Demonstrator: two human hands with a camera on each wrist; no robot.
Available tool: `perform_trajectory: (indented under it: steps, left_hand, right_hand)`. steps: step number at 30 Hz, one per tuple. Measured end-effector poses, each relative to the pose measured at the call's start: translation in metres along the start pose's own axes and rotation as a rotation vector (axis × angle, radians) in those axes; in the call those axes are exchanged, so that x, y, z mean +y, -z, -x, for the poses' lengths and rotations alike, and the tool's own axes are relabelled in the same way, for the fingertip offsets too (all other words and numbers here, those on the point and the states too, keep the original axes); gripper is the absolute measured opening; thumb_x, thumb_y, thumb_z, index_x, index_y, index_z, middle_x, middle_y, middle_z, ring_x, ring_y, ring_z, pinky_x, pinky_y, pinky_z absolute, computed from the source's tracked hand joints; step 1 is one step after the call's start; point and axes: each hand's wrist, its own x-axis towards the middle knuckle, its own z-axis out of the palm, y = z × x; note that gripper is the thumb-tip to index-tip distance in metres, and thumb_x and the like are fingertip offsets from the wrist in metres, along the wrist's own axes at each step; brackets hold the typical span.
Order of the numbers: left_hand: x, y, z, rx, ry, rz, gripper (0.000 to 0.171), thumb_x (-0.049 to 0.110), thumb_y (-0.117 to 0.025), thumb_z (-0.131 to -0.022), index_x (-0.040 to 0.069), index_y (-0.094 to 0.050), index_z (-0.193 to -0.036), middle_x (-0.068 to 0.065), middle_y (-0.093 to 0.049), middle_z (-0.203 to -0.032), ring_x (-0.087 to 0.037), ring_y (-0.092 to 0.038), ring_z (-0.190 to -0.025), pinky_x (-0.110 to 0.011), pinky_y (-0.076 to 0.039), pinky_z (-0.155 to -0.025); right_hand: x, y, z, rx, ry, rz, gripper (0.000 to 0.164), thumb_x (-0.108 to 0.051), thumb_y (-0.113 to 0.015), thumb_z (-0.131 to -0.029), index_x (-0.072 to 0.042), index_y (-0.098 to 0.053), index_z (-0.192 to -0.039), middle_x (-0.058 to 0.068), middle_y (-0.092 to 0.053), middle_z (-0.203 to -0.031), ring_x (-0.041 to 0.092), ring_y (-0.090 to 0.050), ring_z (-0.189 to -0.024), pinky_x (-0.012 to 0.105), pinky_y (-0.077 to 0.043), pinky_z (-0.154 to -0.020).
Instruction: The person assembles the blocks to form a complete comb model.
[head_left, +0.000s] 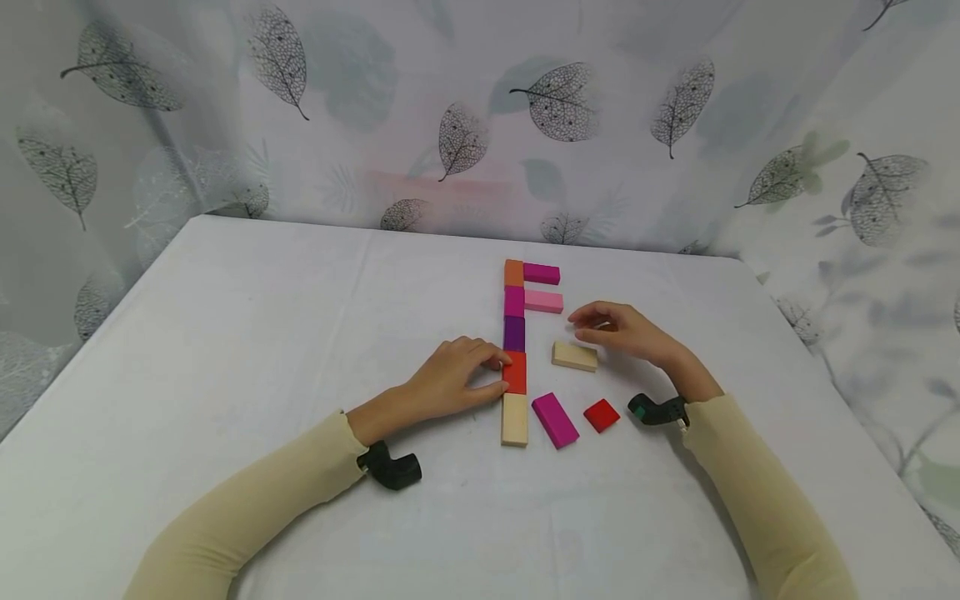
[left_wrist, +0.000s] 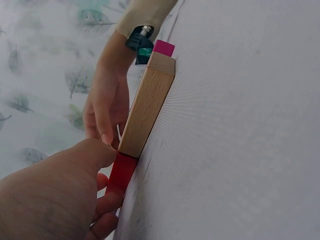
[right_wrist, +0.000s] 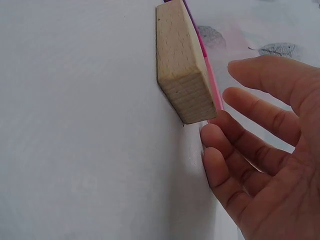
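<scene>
The left hand [head_left: 450, 379] pinched the orange-red block [head_left: 516, 375] with its thumb and bent fingertips. That block lay in a column on the bench [head_left: 300, 300], between a purple block [head_left: 514, 333] and a plain wooden block [head_left: 514, 421] (the column's near end). The right hand [head_left: 630, 332], loosely curved with fingers parted, hovered near a second wooden block [head_left: 574, 357]. Closer in lay a tilted magenta block [head_left: 555, 421] and a small red block [head_left: 602, 415]; behind hung leaf-patterned cloth [head_left: 480, 75].
</scene>
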Motion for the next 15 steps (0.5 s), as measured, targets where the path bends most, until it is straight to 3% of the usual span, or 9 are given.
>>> perform_trajectory:
  steps: [9,15]
  left_hand:
    - [0.0005,0.0004,-0.0010,-0.005,0.006,-0.005,0.033,0.030,-0.068,-0.090,0.013,-0.064,-0.117,0.001,-0.065,-0.106,-0.015,-0.058,-0.102,-0.039,-0.044,-0.090]
    - [-0.0018,-0.0016,-0.0012,0.002,0.001,0.000,0.032,0.029,-0.069,-0.090,0.013,-0.064,-0.117,0.001,-0.065,-0.105,-0.014,-0.058,-0.101,-0.039,-0.044,-0.090]
  right_hand:
    - [-0.0046,-0.0010,0.0068,-0.054,0.052,-0.026,0.036,-0.016,-0.067,-0.093,-0.001,-0.060,-0.125,0.016,-0.061,-0.122,0.026,-0.055,-0.107,0.018,-0.047,-0.086]
    - [-0.0041,-0.0010,0.0085,-0.092,0.084,-0.035,0.039,-0.013,-0.072,-0.088,-0.001,-0.061,-0.123,0.014,-0.061,-0.120,0.026,-0.055,-0.104,0.025,-0.048,-0.088]
